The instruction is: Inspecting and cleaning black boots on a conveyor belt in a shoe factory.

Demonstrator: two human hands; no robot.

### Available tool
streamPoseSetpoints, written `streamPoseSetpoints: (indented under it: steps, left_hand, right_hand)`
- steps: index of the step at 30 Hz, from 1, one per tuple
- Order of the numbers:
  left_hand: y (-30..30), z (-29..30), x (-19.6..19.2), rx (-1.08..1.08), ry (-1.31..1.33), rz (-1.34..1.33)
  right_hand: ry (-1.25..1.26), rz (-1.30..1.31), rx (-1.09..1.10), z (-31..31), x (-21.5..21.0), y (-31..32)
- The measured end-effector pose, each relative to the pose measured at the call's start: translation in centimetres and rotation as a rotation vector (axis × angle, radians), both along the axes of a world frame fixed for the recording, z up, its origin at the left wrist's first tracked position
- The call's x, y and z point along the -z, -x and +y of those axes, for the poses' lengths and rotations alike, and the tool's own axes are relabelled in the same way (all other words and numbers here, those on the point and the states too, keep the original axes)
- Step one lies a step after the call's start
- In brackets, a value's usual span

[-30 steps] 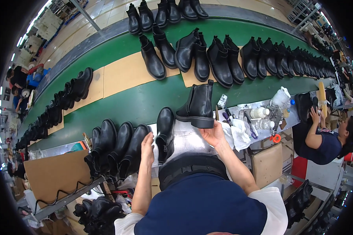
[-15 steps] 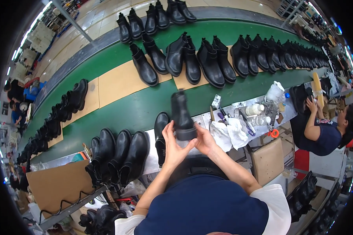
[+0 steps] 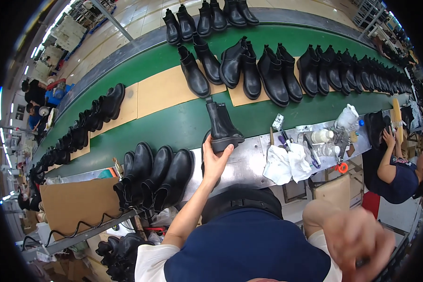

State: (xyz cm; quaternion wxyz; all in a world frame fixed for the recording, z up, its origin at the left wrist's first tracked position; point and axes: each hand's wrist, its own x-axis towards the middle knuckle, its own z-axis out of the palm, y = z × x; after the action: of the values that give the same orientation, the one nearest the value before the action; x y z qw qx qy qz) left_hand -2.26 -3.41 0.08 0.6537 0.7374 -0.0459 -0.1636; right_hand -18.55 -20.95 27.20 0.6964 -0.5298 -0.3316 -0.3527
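While a black ankle boot [image 3: 219,121] is held roughly upright by the left grip [image 3: 215,162], its sole is clasped from below between thumb and fingers, which are spread only as far as the sole requires. The boot's shaft is pointed upward, and its toe is turned toward the right. It is seen near the body-side edge of the green conveyor [image 3: 169,117], by the metal table [image 3: 246,162]; whether the table is touched by its sole cannot be told.

The right grip [image 3: 359,239] is raised at the lower right, well apart from the boot and blurred. Its fingers look partly curled, but how far they are closed, and whether anything is held, cannot be told.

Crumpled white cloths [image 3: 286,162] are laid on the table to the right of the boot, and beyond them white bottles [image 3: 322,136] and an orange ring-shaped piece [image 3: 343,167] are seen. To the left, a cluster of black boots [image 3: 177,174] is lined up side by side, with a brown cardboard panel [image 3: 80,202] placed just beside it. On the conveyor, a long row of paired boots [image 3: 272,77] is stood partly on tan sheets [image 3: 155,96]. At the far right, a dark boot [image 3: 374,128] is handled by a co-worker [image 3: 397,176].
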Motion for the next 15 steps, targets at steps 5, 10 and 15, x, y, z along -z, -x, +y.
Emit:
streamPoseSetpoints:
  steps: [5,10,15]
  left_hand:
    - [0.1,-0.1,-0.5,-0.033,0.02,-0.001]
    - [0.4,0.2,-0.1,-0.011,0.052,-0.026]
    - [0.5,-0.6,-0.5,0.008,0.155,0.028]
  right_hand:
    - [-0.066,-0.475,0.011,2.2,-3.1,-3.2]
    - [0.072,-0.342,-0.11,1.2,-2.0,-2.0]
    - [0.082,0.283,0.29,-2.8,3.8,0.1]
